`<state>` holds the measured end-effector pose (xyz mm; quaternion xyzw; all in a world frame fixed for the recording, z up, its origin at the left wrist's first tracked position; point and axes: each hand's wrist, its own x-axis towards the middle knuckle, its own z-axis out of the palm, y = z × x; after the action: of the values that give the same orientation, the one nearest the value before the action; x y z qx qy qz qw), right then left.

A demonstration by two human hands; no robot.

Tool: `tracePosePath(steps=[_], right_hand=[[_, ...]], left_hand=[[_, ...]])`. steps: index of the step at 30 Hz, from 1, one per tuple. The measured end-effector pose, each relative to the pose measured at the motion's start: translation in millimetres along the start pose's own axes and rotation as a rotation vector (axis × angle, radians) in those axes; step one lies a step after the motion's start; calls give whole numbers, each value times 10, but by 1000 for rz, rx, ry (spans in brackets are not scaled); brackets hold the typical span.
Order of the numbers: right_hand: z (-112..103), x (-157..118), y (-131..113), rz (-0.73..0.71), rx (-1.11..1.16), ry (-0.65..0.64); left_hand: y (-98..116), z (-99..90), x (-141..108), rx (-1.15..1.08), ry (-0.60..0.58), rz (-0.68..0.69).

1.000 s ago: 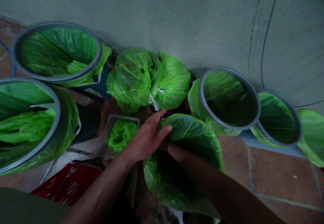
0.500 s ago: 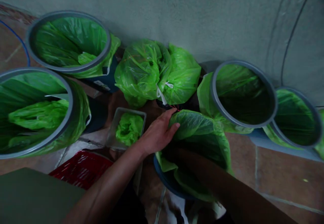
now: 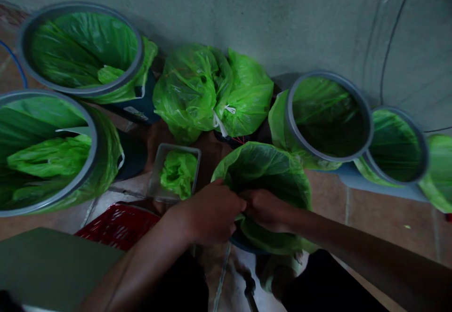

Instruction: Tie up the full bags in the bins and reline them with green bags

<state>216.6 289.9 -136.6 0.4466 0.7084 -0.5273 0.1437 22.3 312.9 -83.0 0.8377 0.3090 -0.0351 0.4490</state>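
A thin green bin liner (image 3: 287,171) hangs inside the blue bin (image 3: 243,245) in front of me, its upper edge loose around the opening. My left hand (image 3: 213,211) is closed on the liner's near left edge, its knuckles toward me. Close beside it, my right hand (image 3: 264,208) is closed too, gripping the liner just inside the opening. The two hands almost touch. Part of the bin's rim shows below them, the rest covered by plastic and my hands.
Lined bins with grey rims stand at left, a back one (image 3: 81,88) and a front one (image 3: 92,152), and two more (image 3: 365,128) (image 3: 422,161) at right. Tied green bags (image 3: 212,91) lean by the wall. A clear tub (image 3: 153,180) holds green plastic; a red crate (image 3: 118,225) sits nearby.
My right hand has come up from deep inside the bin to its near edge. My left hand has moved from the far left edge toward me and closed on the liner.
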Motion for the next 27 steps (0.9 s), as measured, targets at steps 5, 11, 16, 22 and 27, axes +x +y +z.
tracePosePath(steps=[5, 11, 16, 22, 27], right_hand=[[304, -355, -190, 39, 120, 82], [759, -458, -130, -38, 129, 257], [956, -541, -113, -196, 69, 436], [1189, -637, -126, -208, -241, 437], [1290, -717, 163, -213, -402, 513]], left_hand=[[-27, 22, 49, 60, -11, -67], [23, 182, -140, 93, 211, -246], [132, 601, -337, -146, 678, -544], [136, 1126, -392, -458, 700, -780], [-20, 1273, -480, -980, 768, -517]])
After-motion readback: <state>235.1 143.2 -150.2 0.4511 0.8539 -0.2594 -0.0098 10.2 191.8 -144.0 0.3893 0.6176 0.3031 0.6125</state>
